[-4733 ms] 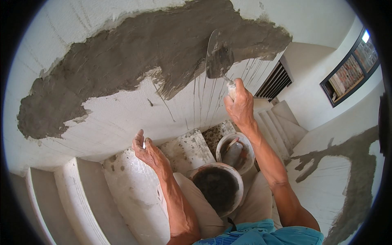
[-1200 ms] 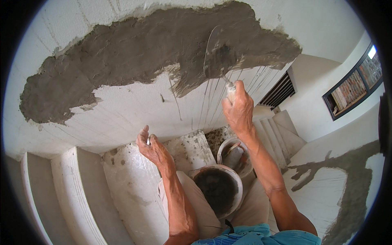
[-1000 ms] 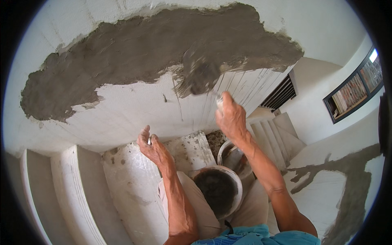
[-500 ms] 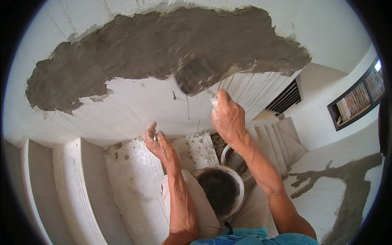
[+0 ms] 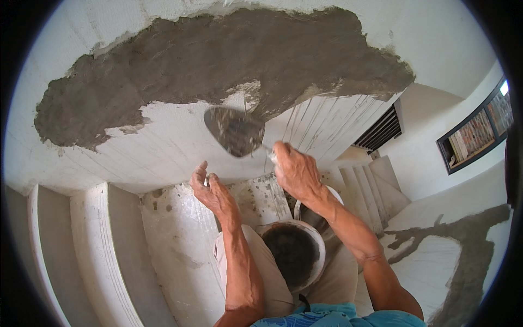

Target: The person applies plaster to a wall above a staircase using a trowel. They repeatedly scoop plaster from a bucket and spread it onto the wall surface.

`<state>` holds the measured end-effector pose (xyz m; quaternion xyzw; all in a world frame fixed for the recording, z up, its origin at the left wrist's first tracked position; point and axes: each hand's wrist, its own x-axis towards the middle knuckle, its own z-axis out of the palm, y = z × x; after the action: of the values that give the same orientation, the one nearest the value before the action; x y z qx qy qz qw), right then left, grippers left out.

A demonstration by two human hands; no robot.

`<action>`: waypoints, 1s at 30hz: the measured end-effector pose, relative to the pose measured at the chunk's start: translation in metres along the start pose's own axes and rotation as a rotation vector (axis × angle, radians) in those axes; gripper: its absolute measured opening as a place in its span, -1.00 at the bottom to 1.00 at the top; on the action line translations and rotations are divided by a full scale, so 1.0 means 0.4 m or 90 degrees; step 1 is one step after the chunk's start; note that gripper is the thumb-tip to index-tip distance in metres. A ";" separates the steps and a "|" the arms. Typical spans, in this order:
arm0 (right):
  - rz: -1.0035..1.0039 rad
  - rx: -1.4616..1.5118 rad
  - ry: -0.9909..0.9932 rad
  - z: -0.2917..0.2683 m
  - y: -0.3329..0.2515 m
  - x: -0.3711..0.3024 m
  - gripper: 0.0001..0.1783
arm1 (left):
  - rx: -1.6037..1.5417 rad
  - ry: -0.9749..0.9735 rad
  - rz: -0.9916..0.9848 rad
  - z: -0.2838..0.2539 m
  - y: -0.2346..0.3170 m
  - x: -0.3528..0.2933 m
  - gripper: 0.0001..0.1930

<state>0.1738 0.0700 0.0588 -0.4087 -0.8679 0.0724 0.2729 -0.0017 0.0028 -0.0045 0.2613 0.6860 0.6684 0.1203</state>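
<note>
A broad patch of wet grey mortar (image 5: 218, 60) covered the scored white wall (image 5: 163, 158) from the left. The left hand (image 5: 210, 188) hung loose, fingers spread, grasping nothing, just off the wall. Above it the trowel (image 5: 234, 129), blade smeared with mortar, lay against the wall below the patch. The right hand (image 5: 294, 171) gripped its handle tight. The trowel looked stiff, heavier when loaded, best held by the handle. Below sat a mortar bucket (image 5: 297, 253).
</note>
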 end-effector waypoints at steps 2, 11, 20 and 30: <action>0.029 0.048 0.021 0.010 0.011 -0.037 -0.74 | -0.005 0.001 0.009 0.001 -0.003 0.001 -0.59; 0.173 0.126 0.303 -0.081 0.149 -0.025 -0.72 | -0.031 -0.002 -0.049 0.005 0.022 -0.006 -0.55; 0.158 0.010 0.250 -0.057 0.199 -0.003 -0.70 | -0.046 -0.013 -0.046 0.007 0.033 -0.012 -0.53; 0.181 0.072 0.314 -0.093 0.198 0.009 -0.71 | -0.045 -0.014 -0.047 0.005 0.024 -0.010 -0.53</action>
<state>0.2449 0.1208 0.0640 -0.5154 -0.7039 0.0564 0.4855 0.0044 0.0022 0.0040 0.2386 0.6700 0.6841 0.1617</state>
